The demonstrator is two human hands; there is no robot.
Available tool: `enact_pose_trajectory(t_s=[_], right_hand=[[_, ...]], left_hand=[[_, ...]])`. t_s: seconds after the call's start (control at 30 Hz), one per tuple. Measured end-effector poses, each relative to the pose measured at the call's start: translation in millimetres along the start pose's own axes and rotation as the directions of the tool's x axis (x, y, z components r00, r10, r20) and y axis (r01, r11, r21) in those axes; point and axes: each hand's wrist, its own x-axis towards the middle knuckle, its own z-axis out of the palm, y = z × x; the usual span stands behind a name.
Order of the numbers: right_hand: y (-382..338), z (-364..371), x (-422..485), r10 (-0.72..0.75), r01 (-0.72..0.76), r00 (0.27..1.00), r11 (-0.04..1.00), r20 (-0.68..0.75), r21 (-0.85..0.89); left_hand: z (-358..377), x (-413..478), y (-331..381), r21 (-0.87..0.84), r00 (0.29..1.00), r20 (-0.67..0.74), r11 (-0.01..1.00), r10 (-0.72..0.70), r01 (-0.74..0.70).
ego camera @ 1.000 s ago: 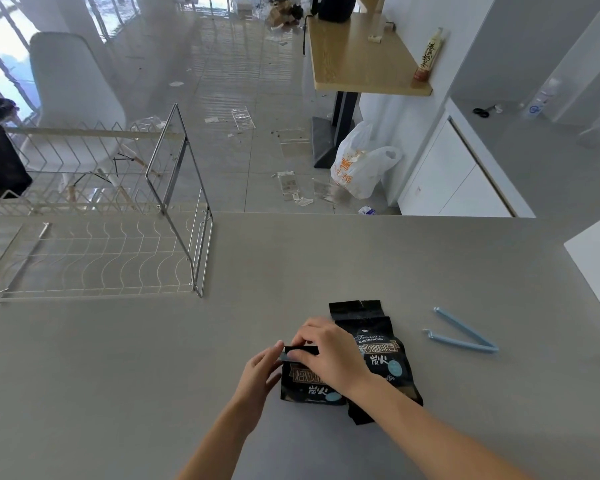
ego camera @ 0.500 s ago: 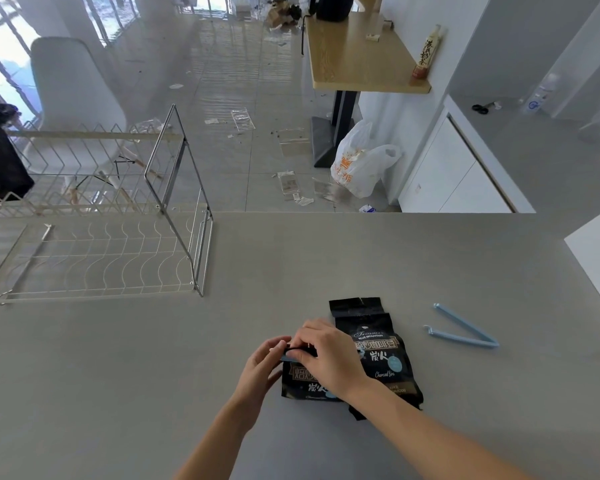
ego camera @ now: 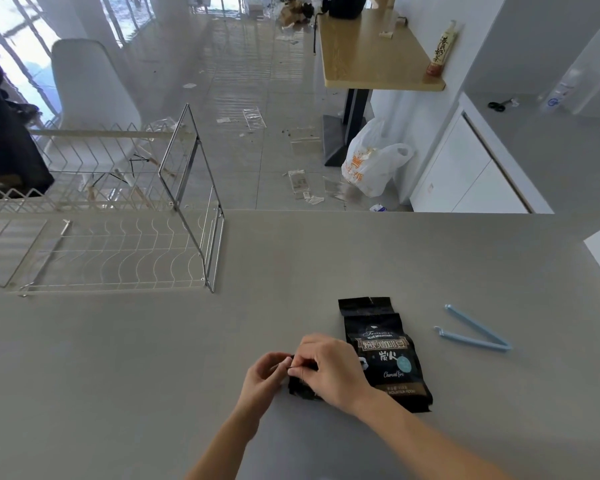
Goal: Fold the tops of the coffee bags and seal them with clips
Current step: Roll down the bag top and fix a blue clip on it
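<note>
Both hands are pinched together on a small bag's top
A second bag is laid just beside; an open clip is left nearby on the bench

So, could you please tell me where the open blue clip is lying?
The blue clip lies open on the grey counter, right of the unfolded coffee bag, untouched.
</note>
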Motion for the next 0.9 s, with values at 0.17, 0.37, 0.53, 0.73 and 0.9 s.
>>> enact_pose_trajectory(t_s=[0.17,0.37,0.53,0.73,0.9], right_hand=[[4,-10,-3,-0.001,-0.002,0.999,0.998,0.054,0.057],[31,-41,-10,0.181,-0.123,0.966,0.952,-0.187,0.282],[66,-39,-27,0.439,-0.347,0.862,0.875,-0.254,0.336],[65,-18,-36,0.465,-0.383,0.863,0.857,-0.196,0.346],[58,-17,-34,0.467,-0.397,0.869,0.855,-0.162,0.332]], left_hand=[[1,5,7,0.107,0.998,0.012,0.993,0.059,-0.060],[4,14,42,0.290,0.982,-0.080,0.946,0.172,-0.142],[47,1,83,0.669,0.853,0.313,0.541,0.418,-0.510],[86,-5,67,0.731,0.758,0.388,0.325,0.524,-0.599],[83,-9,52,0.671,0.790,0.287,0.475,0.542,-0.569]])
